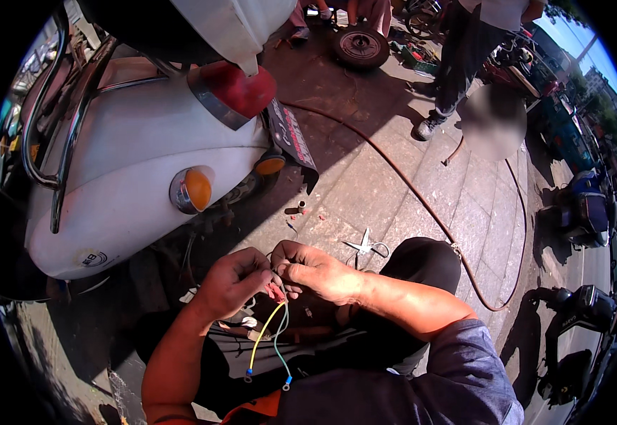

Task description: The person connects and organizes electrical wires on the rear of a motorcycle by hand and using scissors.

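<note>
Both hands meet in front of my lap, fingers pinched close together. My left hand is closed by a small red piece, which looks like tape. My right hand is closed beside it, gripping the same bundle of wires. A yellow wire and a green wire hang down from between the hands. Each ends in a ring terminal with a blue sleeve. The far ends of the wires are hidden by my fingers. On the paving past my right hand lie scissors.
A white scooter with chrome rails and orange indicators stands at the left. A brown hose curves across the paving. Farther off are a loose wheel, a person standing in dark trousers and another person low behind the wheel. Parked scooters line the right.
</note>
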The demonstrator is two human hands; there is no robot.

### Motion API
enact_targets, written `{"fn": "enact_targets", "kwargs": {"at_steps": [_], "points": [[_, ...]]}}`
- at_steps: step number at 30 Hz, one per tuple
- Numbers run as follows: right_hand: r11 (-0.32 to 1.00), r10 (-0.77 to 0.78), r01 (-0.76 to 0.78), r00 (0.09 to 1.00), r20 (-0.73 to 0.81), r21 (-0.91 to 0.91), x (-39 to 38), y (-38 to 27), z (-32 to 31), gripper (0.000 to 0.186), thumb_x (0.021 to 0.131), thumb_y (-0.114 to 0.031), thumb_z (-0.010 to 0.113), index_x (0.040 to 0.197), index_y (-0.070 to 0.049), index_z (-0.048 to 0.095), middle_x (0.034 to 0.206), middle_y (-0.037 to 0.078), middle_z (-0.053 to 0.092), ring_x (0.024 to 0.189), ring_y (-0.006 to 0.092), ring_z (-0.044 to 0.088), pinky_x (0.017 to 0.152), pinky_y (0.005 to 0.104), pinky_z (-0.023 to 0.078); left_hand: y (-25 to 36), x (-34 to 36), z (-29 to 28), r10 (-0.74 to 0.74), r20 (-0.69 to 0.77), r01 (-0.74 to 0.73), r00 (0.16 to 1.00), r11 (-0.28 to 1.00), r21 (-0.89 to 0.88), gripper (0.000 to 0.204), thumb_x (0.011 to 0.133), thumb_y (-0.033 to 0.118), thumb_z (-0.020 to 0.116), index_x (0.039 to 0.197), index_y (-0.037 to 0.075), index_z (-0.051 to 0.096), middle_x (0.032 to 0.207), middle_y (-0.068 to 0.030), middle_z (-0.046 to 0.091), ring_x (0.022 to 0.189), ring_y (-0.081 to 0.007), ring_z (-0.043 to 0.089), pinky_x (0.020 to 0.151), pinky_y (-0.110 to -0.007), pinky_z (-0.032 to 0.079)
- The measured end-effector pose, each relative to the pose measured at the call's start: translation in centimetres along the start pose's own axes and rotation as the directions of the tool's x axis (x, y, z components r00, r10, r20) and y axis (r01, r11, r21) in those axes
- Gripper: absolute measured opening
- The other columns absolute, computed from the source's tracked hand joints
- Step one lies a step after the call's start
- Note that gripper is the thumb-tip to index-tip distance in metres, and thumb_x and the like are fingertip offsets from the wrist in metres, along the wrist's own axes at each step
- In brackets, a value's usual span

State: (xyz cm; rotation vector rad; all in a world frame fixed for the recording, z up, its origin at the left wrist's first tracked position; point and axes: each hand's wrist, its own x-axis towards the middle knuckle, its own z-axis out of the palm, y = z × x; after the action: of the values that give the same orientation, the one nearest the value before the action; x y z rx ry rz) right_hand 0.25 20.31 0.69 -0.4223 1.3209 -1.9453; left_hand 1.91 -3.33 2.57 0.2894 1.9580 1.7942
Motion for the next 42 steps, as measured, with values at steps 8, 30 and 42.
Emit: {"fn": "enact_targets", "kwargs": {"at_steps": [8,30,42], "points": [[0.966,-0.091,0.137,0.974,0.206,-0.221,-0.2,-0.5,-0.2,0.016,0.104,-0.011,0.051,0.108,-0.003,0.063,0.088,0.000,0.053,0.071,0.0081,0.046,0.063,0.0258,0.042,1.5,-0.8,0.3,-0.055,0.233,0.079,0.971,0.993,-0.091,0.017,0.093,0.012,0.069,0.081,0.002,0.062,0.076,-0.0029,0.064,0.070,-0.0113,0.068,0.061,-0.028,0.054],[0.967,-0.014,-0.030,0.985,-0.171,-0.255,0.0,-1.2,-0.8,0.026,0.097,-0.008,0.069,0.118,-0.001,0.056,0.095,0.000,0.058,0.086,0.0089,0.055,0.080,0.0248,0.048,-0.6,1.2,-0.1,0.001,0.059,0.026,0.998,0.892,-0.452,0.016,0.093,0.012,0.065,0.102,0.004,0.055,0.089,0.0007,0.055,0.075,-0.0058,0.057,0.065,-0.023,0.048],[0.618,-0.335,-0.028,0.895,-0.295,-0.786,0.0,-1.2,-0.3,0.026,0.085,-0.007,0.076,0.101,-0.001,0.057,0.080,0.007,0.056,0.069,0.0143,0.055,0.063,0.0320,0.047,-0.5,1.7,2.3,-0.033,-0.182,0.048,0.983,0.995,0.084,0.017,0.098,0.003,0.062,0.114,-0.001,0.060,0.092,-0.0037,0.063,0.076,-0.0081,0.061,0.071,-0.025,0.054]]}}
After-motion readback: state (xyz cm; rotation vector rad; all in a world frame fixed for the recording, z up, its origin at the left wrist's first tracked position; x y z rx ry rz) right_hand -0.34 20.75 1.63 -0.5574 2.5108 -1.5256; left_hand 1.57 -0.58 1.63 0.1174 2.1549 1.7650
